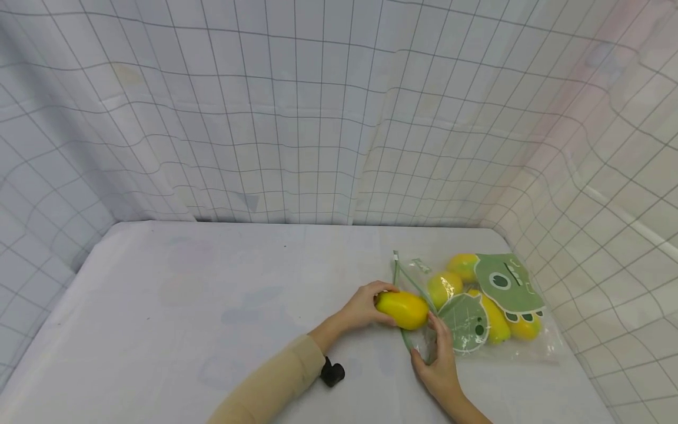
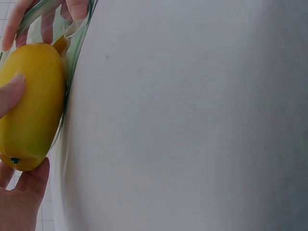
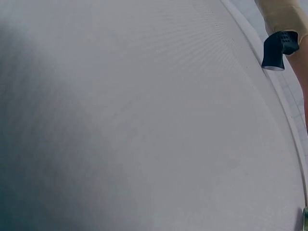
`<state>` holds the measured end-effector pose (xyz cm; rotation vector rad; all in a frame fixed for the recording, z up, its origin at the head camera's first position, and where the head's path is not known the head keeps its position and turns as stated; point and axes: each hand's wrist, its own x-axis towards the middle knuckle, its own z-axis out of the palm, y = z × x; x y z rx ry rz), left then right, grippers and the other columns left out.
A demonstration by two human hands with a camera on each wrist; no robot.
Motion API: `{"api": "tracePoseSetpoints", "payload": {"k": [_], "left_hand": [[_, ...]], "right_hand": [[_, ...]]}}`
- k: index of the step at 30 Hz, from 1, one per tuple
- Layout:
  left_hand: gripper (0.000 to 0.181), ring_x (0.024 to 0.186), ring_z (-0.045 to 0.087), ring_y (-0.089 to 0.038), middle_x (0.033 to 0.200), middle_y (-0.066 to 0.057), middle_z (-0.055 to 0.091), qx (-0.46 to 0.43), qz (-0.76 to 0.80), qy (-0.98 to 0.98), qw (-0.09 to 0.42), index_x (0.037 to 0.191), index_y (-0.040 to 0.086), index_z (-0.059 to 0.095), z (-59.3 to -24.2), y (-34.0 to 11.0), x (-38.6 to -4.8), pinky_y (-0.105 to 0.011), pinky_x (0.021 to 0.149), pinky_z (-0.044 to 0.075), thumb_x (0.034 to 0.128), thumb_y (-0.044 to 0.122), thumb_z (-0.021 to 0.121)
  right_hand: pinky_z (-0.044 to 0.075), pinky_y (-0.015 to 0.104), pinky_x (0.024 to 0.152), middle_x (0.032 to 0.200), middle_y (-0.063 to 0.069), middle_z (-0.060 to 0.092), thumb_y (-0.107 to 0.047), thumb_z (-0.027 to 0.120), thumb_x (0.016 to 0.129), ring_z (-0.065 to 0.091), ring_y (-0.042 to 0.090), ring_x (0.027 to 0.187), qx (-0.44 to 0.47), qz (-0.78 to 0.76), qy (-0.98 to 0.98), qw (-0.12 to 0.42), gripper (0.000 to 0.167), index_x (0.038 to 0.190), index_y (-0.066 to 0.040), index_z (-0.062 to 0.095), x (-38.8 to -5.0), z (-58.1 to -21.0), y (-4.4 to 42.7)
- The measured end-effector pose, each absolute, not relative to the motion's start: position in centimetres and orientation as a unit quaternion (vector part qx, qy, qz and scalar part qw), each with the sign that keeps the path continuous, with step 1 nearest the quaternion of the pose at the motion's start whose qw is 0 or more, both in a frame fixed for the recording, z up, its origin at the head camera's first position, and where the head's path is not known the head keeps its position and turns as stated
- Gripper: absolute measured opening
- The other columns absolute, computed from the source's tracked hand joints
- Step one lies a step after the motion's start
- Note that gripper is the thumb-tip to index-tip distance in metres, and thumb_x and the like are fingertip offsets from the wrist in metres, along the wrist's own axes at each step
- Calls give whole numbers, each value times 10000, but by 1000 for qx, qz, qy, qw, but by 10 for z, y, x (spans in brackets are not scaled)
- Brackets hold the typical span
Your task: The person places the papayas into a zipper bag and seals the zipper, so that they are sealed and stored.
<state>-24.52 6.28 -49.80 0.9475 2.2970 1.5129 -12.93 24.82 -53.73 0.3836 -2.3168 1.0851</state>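
In the head view my left hand (image 1: 368,306) grips a yellow mango (image 1: 404,310) with a green tint at one end. In the left wrist view its thumb lies across the mango (image 2: 36,103), with other fingers at the stem end. The mango is at the mouth of a clear zip bag (image 1: 418,341) with a green edge and green cartoon print. My right hand (image 1: 438,368) holds the bag by its mouth, thumb and fingers apart. Some of its fingers show through the plastic in the left wrist view. Several yellow fruits (image 1: 495,318) lie inside the bag, partly hidden by the print.
A white cloth covers the table (image 1: 185,312). Grid-patterned curtains (image 1: 318,118) hang behind it and at both sides. A small black device (image 1: 332,373) sits by the left sleeve, and a black device (image 3: 276,50) shows at that wrist in the right wrist view.
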Motion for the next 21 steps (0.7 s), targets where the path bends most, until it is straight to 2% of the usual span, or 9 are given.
{"api": "tracePoseSetpoints", "payload": {"k": [10, 21], "left_hand": [[601, 1081, 511, -150, 1195, -33, 562, 326, 519, 783, 106, 1196, 108, 572, -498, 69, -243, -268, 925, 420, 657, 192, 823], [610, 1093, 513, -157, 1186, -45, 566, 334, 522, 780, 91, 1208, 82, 569, -500, 72, -242, -287, 958, 408, 664, 199, 817]], "right_hand": [[232, 116, 1022, 1303, 239, 365, 180, 700, 579, 352, 118, 1177, 135, 417, -856, 273, 856, 1342, 77, 325, -128, -539, 250], [249, 132, 1017, 1279, 261, 379, 168, 700, 580, 359, 114, 1166, 152, 424, -841, 300, 819, 1317, 103, 348, -129, -540, 251]]}}
